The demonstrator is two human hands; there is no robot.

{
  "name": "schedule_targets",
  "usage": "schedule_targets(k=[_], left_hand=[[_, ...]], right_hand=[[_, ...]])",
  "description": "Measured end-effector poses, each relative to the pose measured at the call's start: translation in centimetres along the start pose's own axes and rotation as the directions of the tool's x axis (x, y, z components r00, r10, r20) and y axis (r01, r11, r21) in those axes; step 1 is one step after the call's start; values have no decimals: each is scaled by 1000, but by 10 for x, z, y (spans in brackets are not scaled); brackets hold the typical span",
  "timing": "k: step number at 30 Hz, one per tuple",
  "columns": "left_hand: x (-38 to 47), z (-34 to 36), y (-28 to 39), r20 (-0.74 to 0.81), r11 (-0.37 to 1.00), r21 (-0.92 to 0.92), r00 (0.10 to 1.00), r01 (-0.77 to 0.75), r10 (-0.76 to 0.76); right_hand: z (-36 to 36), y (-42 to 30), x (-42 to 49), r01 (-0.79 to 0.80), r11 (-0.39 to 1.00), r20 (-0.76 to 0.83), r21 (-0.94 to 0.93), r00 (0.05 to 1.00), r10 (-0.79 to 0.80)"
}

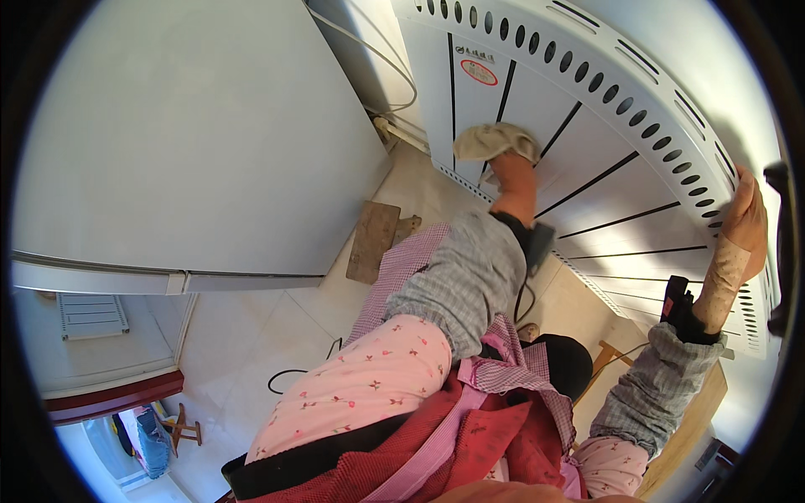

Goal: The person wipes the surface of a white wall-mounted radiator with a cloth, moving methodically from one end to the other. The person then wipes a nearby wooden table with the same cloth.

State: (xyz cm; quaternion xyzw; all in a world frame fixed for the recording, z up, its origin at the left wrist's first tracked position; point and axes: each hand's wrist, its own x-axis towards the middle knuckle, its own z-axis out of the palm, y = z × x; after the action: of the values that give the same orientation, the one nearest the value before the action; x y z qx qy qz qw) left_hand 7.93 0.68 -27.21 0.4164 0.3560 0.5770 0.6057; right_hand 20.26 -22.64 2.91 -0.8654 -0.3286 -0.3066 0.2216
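A beige cloth [497, 142] is pressed against the white front panel of a radiator [604, 163] by my left hand [517, 168]. The cloth wraps over most of that hand, so its fingers are hidden. Dark vertical grooves run down the panel, and a row of oval holes lines its upper part. At the far right, my right hand [746, 229] rests on the radiator's top edge. Its thumb side shows, but the other fingers are mostly out of sight. Both forearms wear grey checked sleeve covers and black wristbands with dark devices attached.
A large white refrigerator [188, 138] stands on the left. Beside its base, a small wooden stool [373, 242] sits on the tiled floor [251, 339]. A pale cable [402, 75] hangs between refrigerator and radiator. A wooden board [685, 434] is at lower right, and a folding stool [183, 431] at lower left.
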Motion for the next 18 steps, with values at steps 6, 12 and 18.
schedule_targets(k=[6, 12, 18], left_hand=[[33, -45, -50, 112, 943, 185, 947, 276, -300], [37, -72, -49, 251, 792, 605, 924, 84, -290], [-7, -29, -49, 390, 25, 920, 920, -391, 26]], right_hand=[[-1, -5, -1, -45, 998, 13, 35, 999, 45], [-2, -5, 0, -50, 998, 25, -26, 998, 51], [0, 10, 5, 55, 998, 37, -25, 998, -54]])
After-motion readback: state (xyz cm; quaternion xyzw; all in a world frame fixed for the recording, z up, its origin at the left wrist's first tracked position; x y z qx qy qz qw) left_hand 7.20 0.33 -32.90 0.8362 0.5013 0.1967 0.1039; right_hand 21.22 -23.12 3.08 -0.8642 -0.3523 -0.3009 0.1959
